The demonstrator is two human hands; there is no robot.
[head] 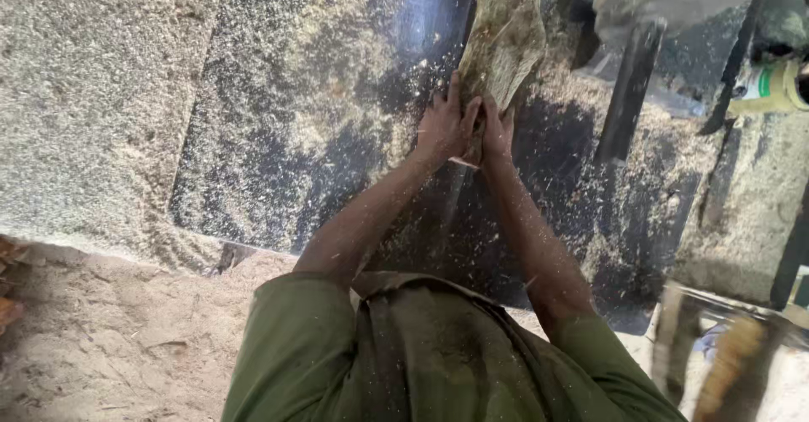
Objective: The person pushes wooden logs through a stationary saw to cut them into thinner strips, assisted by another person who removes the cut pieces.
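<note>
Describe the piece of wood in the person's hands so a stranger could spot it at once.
Start at the dark machine table dusted with sawdust. Near its middle the left hand and right hand press together on the near end of a rough wood slab. It alone is pale, greenish-brown and uneven-edged, running away from the person.

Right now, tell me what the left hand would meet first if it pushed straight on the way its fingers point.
The left hand already presses the near end of the rough brownish wood slab. Straight on, it would probably just slide along that slab; depth is unclear.
</note>
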